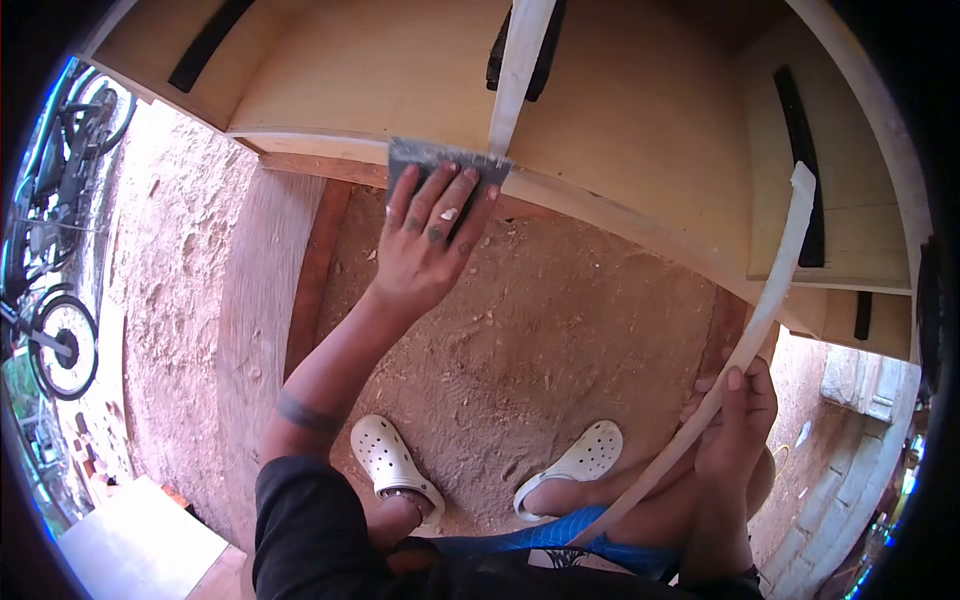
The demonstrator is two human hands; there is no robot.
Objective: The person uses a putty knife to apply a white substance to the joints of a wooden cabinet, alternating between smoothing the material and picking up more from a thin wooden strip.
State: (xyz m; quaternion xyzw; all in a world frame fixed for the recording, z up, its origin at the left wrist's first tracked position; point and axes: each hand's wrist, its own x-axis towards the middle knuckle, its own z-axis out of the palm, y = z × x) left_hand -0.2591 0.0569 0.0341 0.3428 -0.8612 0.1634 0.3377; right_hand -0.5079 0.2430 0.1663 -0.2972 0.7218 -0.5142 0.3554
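Pressing, your left hand [425, 240]: fingers spread flat on grey sandpaper [440, 158] against the wooden cabinet [620, 130] edge.
Gripping, your right hand [738, 420]: fingers closed around a pale edging strip [770, 300].

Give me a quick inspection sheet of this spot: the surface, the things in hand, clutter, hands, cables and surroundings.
Surface: plywood cabinet with open compartments and black strips inside, over bare dirt ground.
Job's things: grey sandpaper sheet pressed on the cabinet's front edge; long pale edging strip, curving upward.
Clutter: wood shavings on the dirt; pale board lower left.
Hands: left hand flat on the sandpaper, fingers spread; right hand gripping the strip.
Cables: nothing seen.
Surroundings: motorbike at left, block wall at right, white clogs on the person's feet.
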